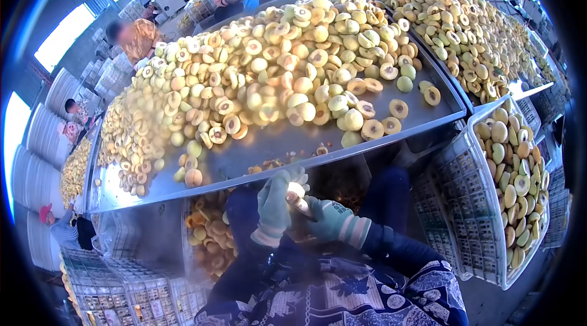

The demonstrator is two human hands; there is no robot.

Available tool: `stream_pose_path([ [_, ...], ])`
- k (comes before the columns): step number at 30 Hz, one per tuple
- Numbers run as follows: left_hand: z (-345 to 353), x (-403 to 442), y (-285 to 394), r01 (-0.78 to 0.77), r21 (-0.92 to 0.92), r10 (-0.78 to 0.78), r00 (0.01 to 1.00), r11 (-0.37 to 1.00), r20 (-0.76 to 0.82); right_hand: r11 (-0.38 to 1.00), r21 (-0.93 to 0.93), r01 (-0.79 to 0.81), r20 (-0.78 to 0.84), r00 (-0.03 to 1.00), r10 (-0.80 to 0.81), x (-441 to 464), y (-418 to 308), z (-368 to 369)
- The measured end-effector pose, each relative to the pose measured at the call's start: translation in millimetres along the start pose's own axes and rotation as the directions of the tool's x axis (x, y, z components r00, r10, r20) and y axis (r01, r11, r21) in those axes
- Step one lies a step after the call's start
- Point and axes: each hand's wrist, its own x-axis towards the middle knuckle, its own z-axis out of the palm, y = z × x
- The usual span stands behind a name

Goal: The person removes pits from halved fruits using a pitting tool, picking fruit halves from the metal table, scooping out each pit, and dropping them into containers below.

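Observation:
Both my hands wear grey-green knitted gloves and meet over my lap, just below the front edge of the metal table (244, 180). Wrapped round a pale apricot piece (296, 190) is my left hand (274, 205). From the right, my right hand (333, 219) closes in against it, its fingers curled. A short brownish, stick-like thing (299, 205) shows between the two gloves; I cannot tell whether it is a tool handle or a bare thumb. Past the table edge lies a large heap of halved yellow apricots (269, 63), many with brown hollows facing up.
A white plastic crate (483, 204) full of apricot halves stands at my right. More apricot halves (211, 234) lie under the table by my left leg, near other crates (134, 289). A second heaped table (471, 39) adjoins at right. Several people work around the tables.

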Motion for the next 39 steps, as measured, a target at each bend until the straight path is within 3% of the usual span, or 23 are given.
stream_pose_path([
  [2, -2.7, 1.6, -4.3, 0.009, 0.021, -0.009, 1.0, 1.0, -0.012, 0.903, 0.409, -0.133, 0.127, 0.988, 0.088, 2.7, 6.6, 5.2],
  [3, -3.8, 1.3, -6.7, 0.017, 0.032, -0.016, 1.0, 0.999, -0.018, 0.581, 0.723, -0.373, 0.342, 0.925, 0.168, 4.7, -4.9, -4.4],
  [4, -3.1, 0.8, -7.5, 0.014, -0.011, -0.014, 1.0, 1.0, -0.017, 0.363, 0.8, -0.478, 0.459, 0.877, 0.144, 4.0, -11.6, -10.6],
  [5, -2.1, 0.5, -7.7, 0.008, -0.056, -0.009, 1.0, 0.998, -0.016, 0.13, 0.804, -0.58, 0.568, 0.815, 0.118, 3.2, -18.4, -16.7],
  [7, 2.9, 0.1, -3.1, 0.005, -0.116, -0.009, 0.999, 0.993, -0.032, 0.147, 0.787, -0.599, 0.593, 0.8, 0.087, 2.1, -22.0, -22.4],
  [8, 8.5, -2.3, 0.6, 0.016, -0.133, -0.023, 0.999, 0.991, -0.049, -0.109, 0.794, -0.598, 0.595, 0.802, -0.06, 1.6, -17.2, -20.0],
  [11, 12.8, -3.3, 0.6, 0.0, -0.206, -0.011, 0.999, 0.979, -0.049, -0.497, 0.711, -0.497, 0.428, 0.867, -0.255, -0.2, -22.4, -5.0],
  [13, 14.9, -3.1, 0.7, -0.054, -0.195, 0.04, 0.997, 0.979, -0.07, -0.574, 0.674, -0.465, 0.325, 0.884, -0.335, -1.9, -20.7, 3.3],
  [15, -8.4, 14.5, -8.1, -0.218, -0.083, 0.214, 0.975, 0.972, -0.052, -0.614, 0.636, -0.466, 0.201, 0.869, -0.452, -3.5, -18.9, 6.1],
  [19, -48.5, 26.9, 19.5, -0.167, -0.304, 0.124, 0.98, 0.938, -0.156, -0.296, 0.844, -0.448, 0.473, 0.881, 0.015, -0.2, -24.1, -12.5],
  [21, -79.2, 27.5, 38.2, -0.177, -0.224, 0.13, 0.969, 0.958, -0.21, -0.301, 0.867, -0.398, 0.455, 0.878, 0.15, 10.4, -7.5, -0.7],
  [23, -131.6, 27.4, 52.2, -0.057, 0.025, 0.06, 0.984, 0.998, -0.167, -0.289, 0.849, -0.443, 0.508, 0.834, 0.217, 15.9, 6.6, 7.5],
  [24, -154.2, 24.5, 66.8, 0.056, 0.403, 0.023, 0.982, 0.913, -0.188, -0.327, 0.823, -0.464, 0.537, 0.823, 0.184, 17.6, 8.2, 7.7],
  [25, -155.5, 23.0, 84.1, 0.169, 0.713, -0.008, 0.975, 0.681, -0.223, -0.366, 0.796, -0.482, 0.563, 0.812, 0.154, 18.5, 9.4, 8.8],
  [26, -148.4, 20.8, 97.3, 0.177, 0.855, 0.033, 0.975, 0.488, -0.22, -0.248, 0.845, -0.473, 0.526, 0.818, 0.233, 20.3, 14.2, 16.3],
  [27, -150.2, 29.6, 99.2, 0.065, 0.917, 0.128, 0.984, 0.394, -0.124, -0.231, 0.83, -0.507, 0.55, 0.811, 0.2, 24.5, 11.4, 9.5],
  [29, -157.2, 50.4, 101.7, -0.145, 0.975, 0.284, 0.954, 0.166, 0.093, 0.006, 0.875, -0.484, 0.477, 0.865, 0.156, 33.0, 19.2, 17.7],
  [30, -148.3, 79.0, 105.6, 0.089, 0.931, 0.144, 0.978, 0.355, -0.149, -0.006, 0.855, -0.518, 0.512, 0.842, 0.169, 36.9, 22.7, 20.3],
  [32, -166.4, 133.5, 74.8, -0.031, 0.947, 0.293, 0.954, 0.32, -0.068, -0.033, 0.811, -0.584, 0.578, 0.791, 0.201, 43.9, 29.6, 21.5],
  [34, -150.6, 178.2, 68.1, 0.11, 0.942, 0.158, 0.973, 0.318, -0.167, 0.227, 0.78, -0.584, 0.539, 0.81, 0.232, 48.1, 20.8, 3.5],
  [37, -167.3, 231.4, 23.7, 0.058, 0.982, 0.266, 0.958, 0.179, -0.105, 0.385, 0.719, -0.579, 0.522, 0.815, 0.25, 51.6, 25.9, -2.6],
  [38, -156.5, 233.6, 24.4, 0.194, 0.971, 0.202, 0.955, 0.139, -0.219, 0.394, 0.734, -0.554, 0.494, 0.833, 0.25, 50.5, 27.2, 0.1],
  [39, -161.3, 237.5, 14.2, 0.112, 0.976, 0.321, 0.932, 0.187, -0.168, 0.336, 0.768, -0.546, 0.484, 0.837, 0.255, 51.2, 26.2, -1.3],
])
